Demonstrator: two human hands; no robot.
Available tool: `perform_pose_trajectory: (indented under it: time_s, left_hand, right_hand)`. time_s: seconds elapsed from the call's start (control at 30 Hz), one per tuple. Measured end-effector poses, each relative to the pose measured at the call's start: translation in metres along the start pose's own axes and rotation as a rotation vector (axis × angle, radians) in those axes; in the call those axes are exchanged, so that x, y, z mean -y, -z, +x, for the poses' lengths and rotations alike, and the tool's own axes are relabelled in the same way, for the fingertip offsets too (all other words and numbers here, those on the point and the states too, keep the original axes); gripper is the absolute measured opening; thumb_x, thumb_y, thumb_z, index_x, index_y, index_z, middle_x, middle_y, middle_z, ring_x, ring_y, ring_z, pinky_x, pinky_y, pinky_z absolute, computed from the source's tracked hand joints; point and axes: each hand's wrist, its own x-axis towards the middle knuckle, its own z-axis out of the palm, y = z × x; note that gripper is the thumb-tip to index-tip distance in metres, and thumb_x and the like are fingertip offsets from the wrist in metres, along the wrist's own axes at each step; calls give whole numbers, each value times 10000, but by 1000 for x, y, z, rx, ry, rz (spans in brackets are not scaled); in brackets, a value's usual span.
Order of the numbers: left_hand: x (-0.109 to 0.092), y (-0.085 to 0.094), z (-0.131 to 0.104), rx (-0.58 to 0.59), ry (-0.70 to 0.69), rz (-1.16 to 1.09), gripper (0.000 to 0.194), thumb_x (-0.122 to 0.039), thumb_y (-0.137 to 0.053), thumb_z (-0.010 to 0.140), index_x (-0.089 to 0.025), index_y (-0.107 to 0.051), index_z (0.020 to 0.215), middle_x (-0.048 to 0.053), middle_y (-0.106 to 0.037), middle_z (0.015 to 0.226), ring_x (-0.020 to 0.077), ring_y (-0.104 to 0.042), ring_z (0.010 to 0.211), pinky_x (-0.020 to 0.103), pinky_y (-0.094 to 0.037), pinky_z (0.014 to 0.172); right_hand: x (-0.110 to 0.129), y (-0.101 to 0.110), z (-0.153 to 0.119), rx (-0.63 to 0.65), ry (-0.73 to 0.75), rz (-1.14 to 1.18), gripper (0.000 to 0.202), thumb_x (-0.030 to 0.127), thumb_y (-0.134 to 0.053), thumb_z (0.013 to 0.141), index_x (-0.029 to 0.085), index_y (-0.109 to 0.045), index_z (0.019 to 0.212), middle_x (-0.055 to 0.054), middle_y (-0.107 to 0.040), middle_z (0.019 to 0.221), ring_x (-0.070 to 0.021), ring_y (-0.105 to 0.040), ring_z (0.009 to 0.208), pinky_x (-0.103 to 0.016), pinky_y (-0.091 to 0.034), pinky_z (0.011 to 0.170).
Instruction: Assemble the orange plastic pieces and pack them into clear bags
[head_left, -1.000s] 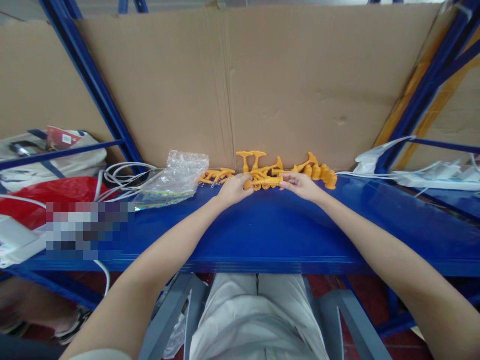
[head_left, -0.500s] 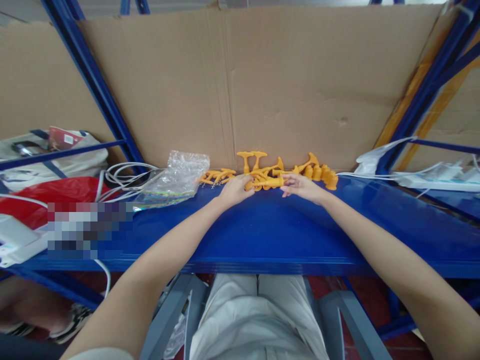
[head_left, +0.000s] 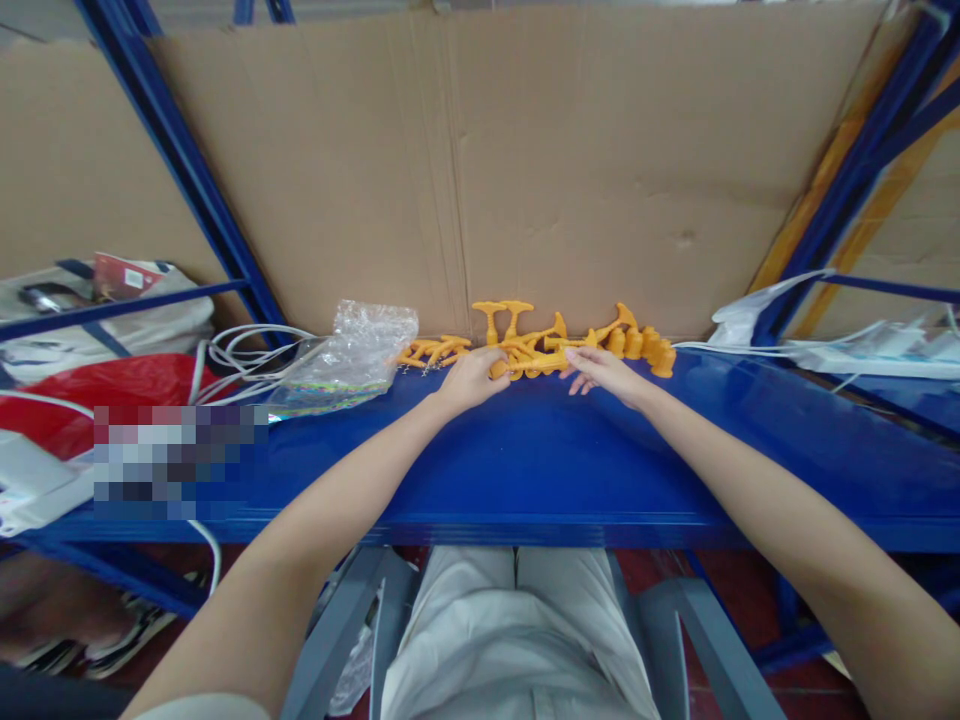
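My left hand [head_left: 474, 378] is closed around the left end of an orange plastic handle piece [head_left: 536, 366], held low over the blue shelf. At its right end, my right hand [head_left: 606, 376] has thumb and forefinger against the piece, with the other fingers loosely apart. Behind the hands lies a pile of similar orange parts [head_left: 559, 328], partly hidden by them. Two T-shaped orange pieces [head_left: 491, 318] stand upright against the cardboard. Left of my left hand are several curved orange pieces [head_left: 433, 350] with small metal bits. Several short orange cap-like parts [head_left: 646, 345] sit to the right.
The blue shelf [head_left: 540, 470] has a cardboard sheet [head_left: 600, 180] along its back. A clear plastic bag [head_left: 360, 350], white cables [head_left: 255, 345] and a red bag [head_left: 150, 390] lie left. A power strip [head_left: 885, 355] is at the right. Another person's legs [head_left: 67, 600] show lower left.
My right hand has shifted slightly, its thumb and forefinger a little higher and its other fingers more spread. My left hand stays in nearly the same place.
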Motion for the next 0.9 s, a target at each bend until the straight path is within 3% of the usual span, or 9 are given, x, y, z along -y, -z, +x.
perform_pose_trajectory:
  time_s: [0.07, 0.13, 0.3, 0.5, 0.7, 0.9]
  left_hand:
    - [3, -2, 0, -5, 5, 2, 199, -195, -586, 794, -162, -688, 962, 70, -728, 956, 221, -676, 883, 305, -504, 773]
    - [4, -3, 0, -9, 11, -5, 183, -194, -586, 794, -161, -686, 944, 67, -725, 924, 220, -674, 856, 304, -499, 755]
    - [2, -2, 0, -31, 18, -38, 151, -184, -599, 798, -156, -681, 922, 63, -719, 902, 207, -668, 830, 296, -491, 744]
    - [-1, -1, 0, -62, 17, -60, 158, -192, -617, 804, -159, -682, 944, 54, -718, 896, 190, -665, 816, 292, -499, 760]
    - [1, -2, 0, -81, -7, -51, 199, -296, -646, 817, -164, -677, 963, 61, -721, 921, 201, -672, 826, 304, -504, 759]
    - [0, -4, -1, -94, 34, -24, 215, -361, -639, 834, -176, -675, 937, 65, -727, 917, 216, -674, 841, 310, -500, 747]
  right_hand:
    - [-4, 2, 1, -4, 53, -2, 374, 343, -704, 848, 196, -603, 1176, -102, -710, 1102, -117, -686, 627, -238, -558, 567]
    - [-9, 3, 3, -2, 102, 4, 468, 269, -741, 798, 213, -566, 1229, -95, -686, 1162, -113, -693, 653, -253, -571, 610]
    - [-19, 4, 8, -8, 163, 18, 381, 288, -722, 798, 210, -590, 1147, -66, -690, 1057, -114, -683, 622, -275, -576, 606]
    - [-18, 6, 8, 10, 216, 23, 505, 317, -716, 804, 227, -557, 1275, -61, -698, 1029, -120, -683, 621, -271, -574, 593]
    - [-11, 3, 3, 8, 157, 56, 415, 286, -740, 788, 185, -597, 1164, -31, -719, 859, -112, -655, 565, -259, -542, 565]
    - [-1, -4, -2, 15, 81, 69, 215, 322, -721, 832, 166, -616, 935, -6, -689, 677, -98, -611, 497, -218, -495, 504]
